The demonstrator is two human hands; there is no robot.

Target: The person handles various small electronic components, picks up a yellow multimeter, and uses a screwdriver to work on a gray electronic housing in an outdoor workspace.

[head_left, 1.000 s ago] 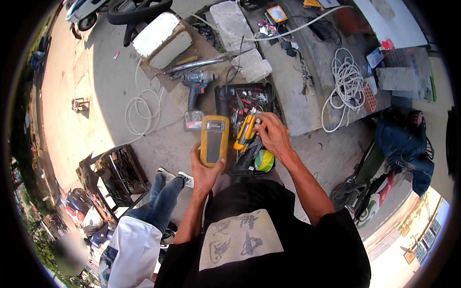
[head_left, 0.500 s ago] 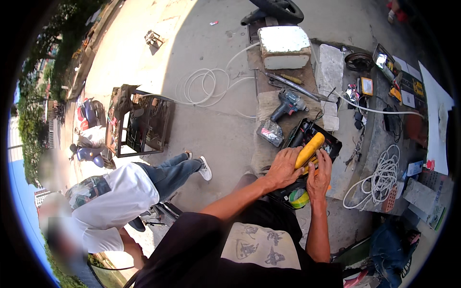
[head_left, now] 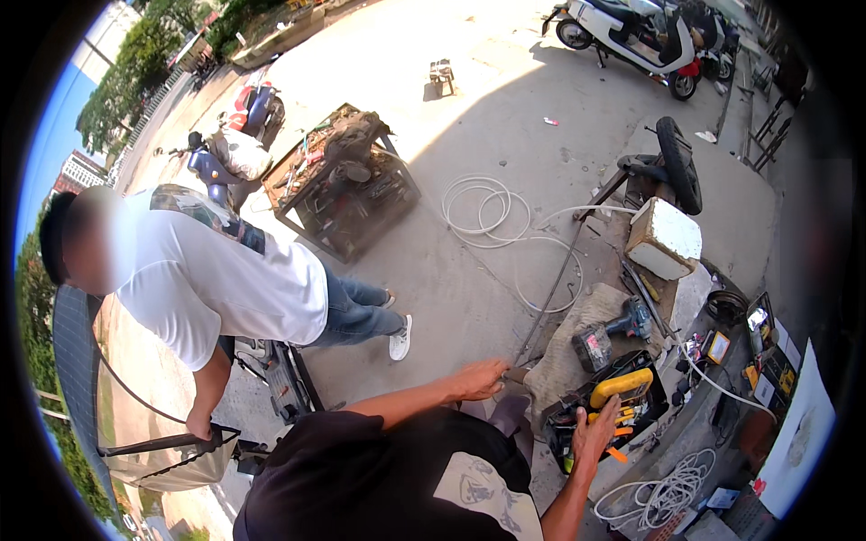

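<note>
The left hand [head_left: 479, 379] was out past the person's lap, fingers bent; I couldn't tell whether it held anything. The right hand [head_left: 594, 433], fingers stretched, was at the black toolbox [head_left: 556, 444], any grip hidden from me. One yellow meter [head_left: 622, 388] lay at the box, just by those fingertips. Smaller tools [head_left: 618, 453] were hard to make out. I counted one drill [head_left: 624, 325].

White scooter [head_left: 663, 59] upright; black tyre [head_left: 678, 167] near block [head_left: 672, 236].
</note>
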